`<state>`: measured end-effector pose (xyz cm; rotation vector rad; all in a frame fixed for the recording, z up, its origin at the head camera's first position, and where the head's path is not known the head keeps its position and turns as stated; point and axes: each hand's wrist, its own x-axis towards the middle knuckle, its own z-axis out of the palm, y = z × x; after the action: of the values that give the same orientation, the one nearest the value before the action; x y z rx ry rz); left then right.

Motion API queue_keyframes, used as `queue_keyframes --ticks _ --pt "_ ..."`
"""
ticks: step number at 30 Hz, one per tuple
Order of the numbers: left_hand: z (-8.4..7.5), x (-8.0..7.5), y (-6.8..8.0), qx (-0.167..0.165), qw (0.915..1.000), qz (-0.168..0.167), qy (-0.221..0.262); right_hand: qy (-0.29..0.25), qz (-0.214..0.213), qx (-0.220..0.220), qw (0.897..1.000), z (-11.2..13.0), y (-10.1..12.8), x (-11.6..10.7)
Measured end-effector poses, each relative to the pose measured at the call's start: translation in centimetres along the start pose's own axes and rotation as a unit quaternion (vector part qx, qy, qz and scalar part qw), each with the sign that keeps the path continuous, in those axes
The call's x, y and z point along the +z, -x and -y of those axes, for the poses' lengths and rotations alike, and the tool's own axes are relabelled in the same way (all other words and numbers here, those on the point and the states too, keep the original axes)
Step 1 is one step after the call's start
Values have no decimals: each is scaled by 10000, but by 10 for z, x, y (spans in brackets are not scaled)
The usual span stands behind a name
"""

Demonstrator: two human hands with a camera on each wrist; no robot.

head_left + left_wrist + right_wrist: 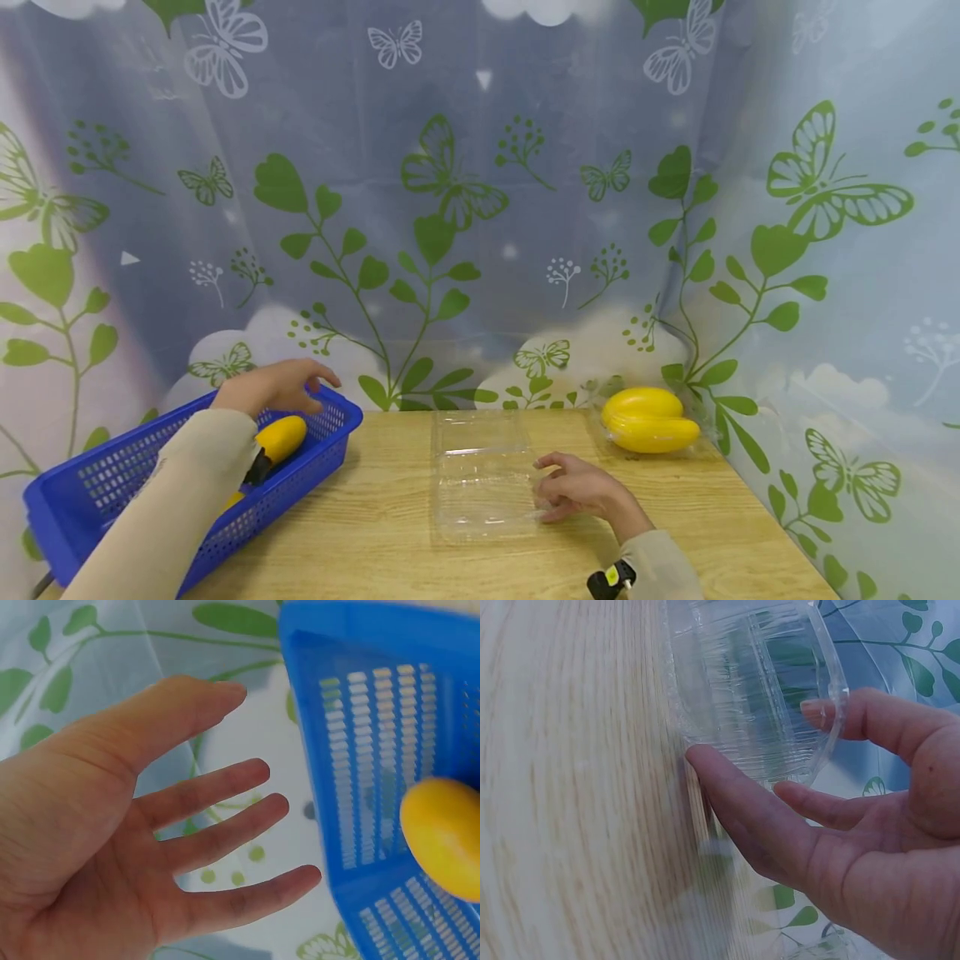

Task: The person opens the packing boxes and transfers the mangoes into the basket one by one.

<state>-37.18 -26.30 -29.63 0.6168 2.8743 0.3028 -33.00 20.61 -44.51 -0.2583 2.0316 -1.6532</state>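
My left hand point(279, 387) is over the far end of the blue basket point(352, 421), fingers spread and holding nothing. Below it in the basket lies a smooth yellow mango-like fruit point(283, 437), which also shows as a yellow fruit point(446, 836) in the left wrist view. My right hand point(581, 490) is at the right edge of a clear plastic clamshell box point(480, 500), which lies opened out on the table. In the right wrist view the thumb and fingers point(742, 802) are apart, with tips right at the box's rim point(838, 694).
At the back right of the wooden table point(375, 517), a clear package point(648, 421) contains two yellow fruits. More yellow point(234, 500) shows low in the basket, mostly behind my left sleeve. A printed curtain point(465, 333) closes off the back and right side.
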Motion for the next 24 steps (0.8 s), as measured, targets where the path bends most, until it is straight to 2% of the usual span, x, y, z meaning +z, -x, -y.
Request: queue_keyframes --ticks 6,12,16,24 --pt "-24 3 -3 327 9992 -206 71 -46 1 22 10000 2 0 1" --pt "-49 18 -8 560 9978 -276 239 -63 -1 49 10000 3 -1 1" --pt "-64 38 -11 657 9969 -316 297 -98 7 54 9999 2 -2 1" --pt "-88 84 -17 469 9940 -375 910 -68 -24 64 10000 0 -4 2"
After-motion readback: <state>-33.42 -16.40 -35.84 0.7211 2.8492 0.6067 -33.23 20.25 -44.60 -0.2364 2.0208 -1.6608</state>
